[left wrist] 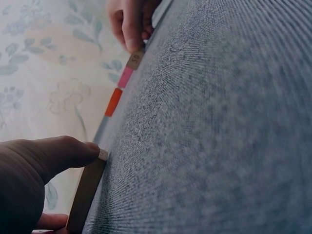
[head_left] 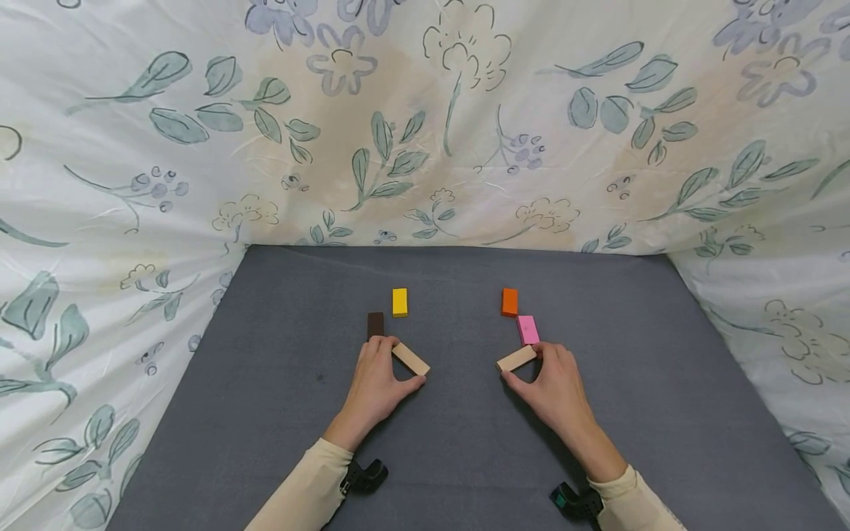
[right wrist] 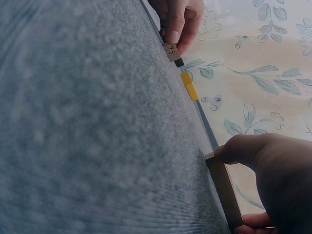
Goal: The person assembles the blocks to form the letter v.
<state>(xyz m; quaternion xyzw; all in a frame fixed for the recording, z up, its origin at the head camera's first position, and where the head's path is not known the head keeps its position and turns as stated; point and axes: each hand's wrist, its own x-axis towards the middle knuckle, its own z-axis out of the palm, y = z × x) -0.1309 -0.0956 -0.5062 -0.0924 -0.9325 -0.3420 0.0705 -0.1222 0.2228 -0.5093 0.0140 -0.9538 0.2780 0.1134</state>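
Observation:
My left hand (head_left: 378,384) pinches a plain wooden block (head_left: 411,360) by its two ends, thumb at the near end, fingers at the far end beside a dark brown block (head_left: 375,324). A second wooden block (head_left: 516,358) is pinched the same way by my right hand (head_left: 556,386), its far end close to a pink block (head_left: 527,330). Both wooden blocks lie at a slant, their near ends pointing towards each other. In the left wrist view the thumb presses the end of the held block (left wrist: 87,192); the right wrist view shows the other held block (right wrist: 225,190) likewise.
Beyond the hands, a yellow block (head_left: 400,302) stands at the left and an orange block (head_left: 509,302) at the right, near the pink one. A grey cloth (head_left: 451,457) covers the table, with flowered fabric (head_left: 398,147) behind and at both sides.

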